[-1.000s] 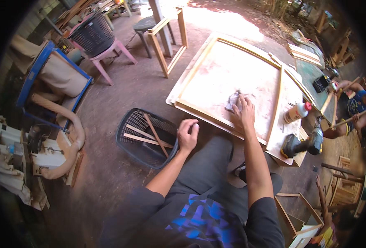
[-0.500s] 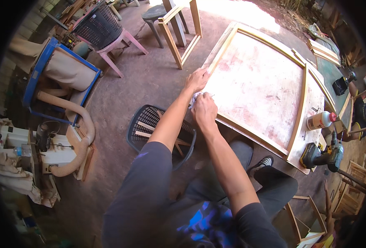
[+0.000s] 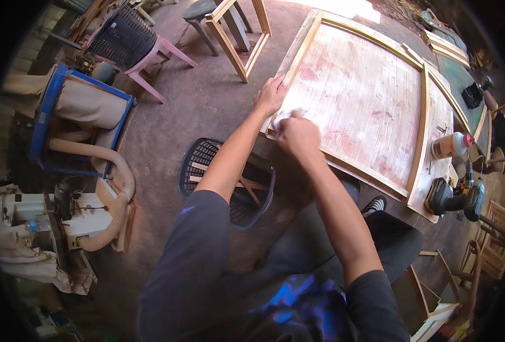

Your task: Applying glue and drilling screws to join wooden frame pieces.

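Note:
A light wooden frame (image 3: 420, 137) with a curved far rail lies on a pale, red-stained board (image 3: 361, 102) in front of me. My left hand (image 3: 269, 98) is closed around the frame's left rail, close to its near corner. Just to the right, my right hand (image 3: 300, 135) grips a crumpled white cloth (image 3: 285, 116) and presses it on the same corner. Motion smears the right hand a little, and its fingers partly hide the cloth.
A red-capped bottle (image 3: 451, 146) and a cordless drill (image 3: 446, 196) stand at the board's right side. Below my left forearm, a dark plastic basket (image 3: 252, 219) holds wood strips. A pink chair (image 3: 161, 45), a small wooden frame (image 3: 227, 44) and a ribbed hose (image 3: 121, 165) are leftward.
My right hand has moved slightly right and up over the frame's corner with the cloth, more of which now shows. My left hand keeps its hold. The whole view has shifted a little.

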Demonstrator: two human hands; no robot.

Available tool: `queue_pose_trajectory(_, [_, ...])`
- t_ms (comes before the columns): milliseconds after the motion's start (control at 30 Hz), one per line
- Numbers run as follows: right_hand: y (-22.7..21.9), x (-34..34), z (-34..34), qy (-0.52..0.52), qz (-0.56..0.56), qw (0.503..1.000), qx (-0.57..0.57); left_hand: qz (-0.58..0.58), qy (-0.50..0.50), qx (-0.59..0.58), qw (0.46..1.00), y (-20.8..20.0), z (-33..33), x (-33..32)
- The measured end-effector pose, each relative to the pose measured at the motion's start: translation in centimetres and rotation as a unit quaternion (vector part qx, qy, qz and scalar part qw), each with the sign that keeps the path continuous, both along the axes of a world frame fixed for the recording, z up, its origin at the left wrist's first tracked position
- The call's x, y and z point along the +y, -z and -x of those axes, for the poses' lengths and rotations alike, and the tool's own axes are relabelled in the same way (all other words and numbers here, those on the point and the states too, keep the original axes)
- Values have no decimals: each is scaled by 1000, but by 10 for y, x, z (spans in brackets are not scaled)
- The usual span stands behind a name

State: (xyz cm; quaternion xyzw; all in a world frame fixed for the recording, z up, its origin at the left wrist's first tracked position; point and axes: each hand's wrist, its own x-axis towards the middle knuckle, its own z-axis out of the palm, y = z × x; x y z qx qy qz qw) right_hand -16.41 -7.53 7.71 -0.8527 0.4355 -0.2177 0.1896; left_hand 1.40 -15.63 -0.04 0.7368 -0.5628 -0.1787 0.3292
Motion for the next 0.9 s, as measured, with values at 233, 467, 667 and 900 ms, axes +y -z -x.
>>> queue_pose_trajectory(233, [18, 31, 4, -220, 59, 971, 71, 11, -3, 25, 1000, -1, -1, -5])
queue_pose_trajectory(467, [12, 37, -5, 30, 31, 995, -95, 26, 13, 5, 1000, 3, -4, -4])
queue_pose_trajectory(667, [64, 96, 13, -5, -216, 960, -176, 11, 12, 20, 1000, -12, 1, -2])
queue_pose_trajectory(900, [76, 149, 68, 80, -650, 585, -479, -8, 28, -64, 998, -24, 30, 41])
